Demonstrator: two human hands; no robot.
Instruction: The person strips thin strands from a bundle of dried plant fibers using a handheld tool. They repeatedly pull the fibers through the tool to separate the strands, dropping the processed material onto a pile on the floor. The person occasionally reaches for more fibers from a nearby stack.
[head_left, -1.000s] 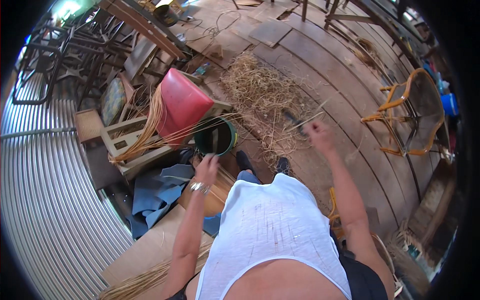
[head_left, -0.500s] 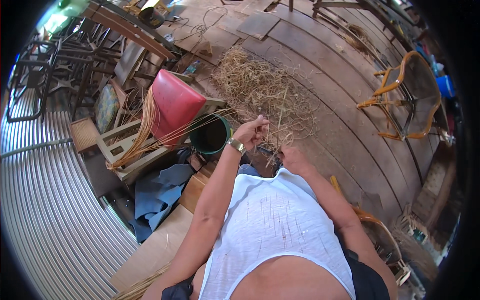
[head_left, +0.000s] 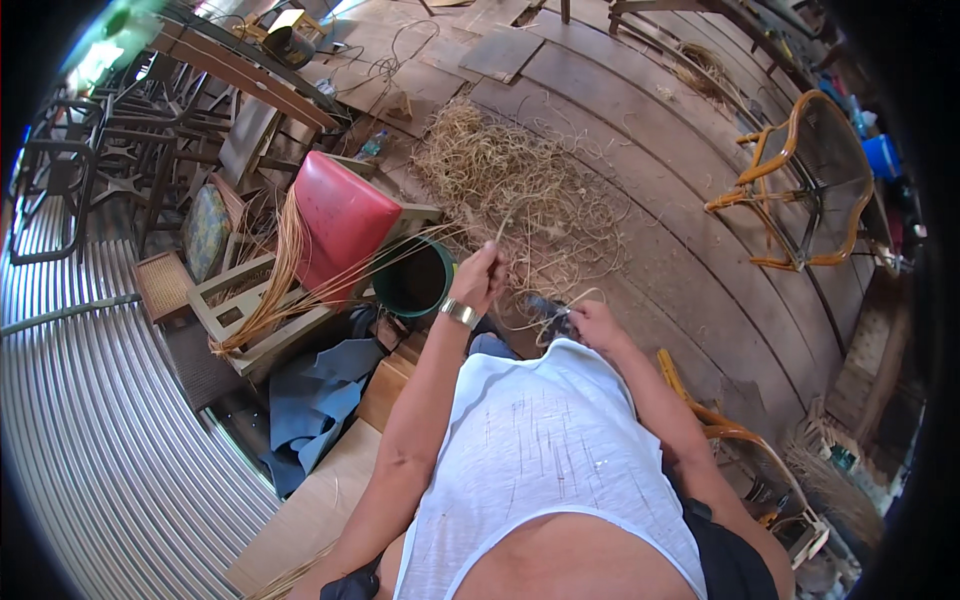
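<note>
My left hand, with a metal watch at the wrist, pinches a thin pale cane strip that rises from the fingers toward the far side. In front of my white shirt, my right hand is closed, with a looping pale strip at its fingers. A dark, blade-like tool sits at the right fingertips; its exact kind and grip cannot be made out. Beyond both hands lies a heap of curly cane shavings. Just left of my left hand stands a dark green bucket.
A red padded seat on a pale wooden frame is at the left, with long cane strands draped over it. Blue-grey sheet scraps lie nearer me. Rattan chairs stand on the right. Corrugated metal fills the lower left.
My left hand has turned upward and moved slightly left, with the strip now showing above its fingers. My right hand has shifted slightly right, and a strip loop now shows beside it. The view has shifted a little.
</note>
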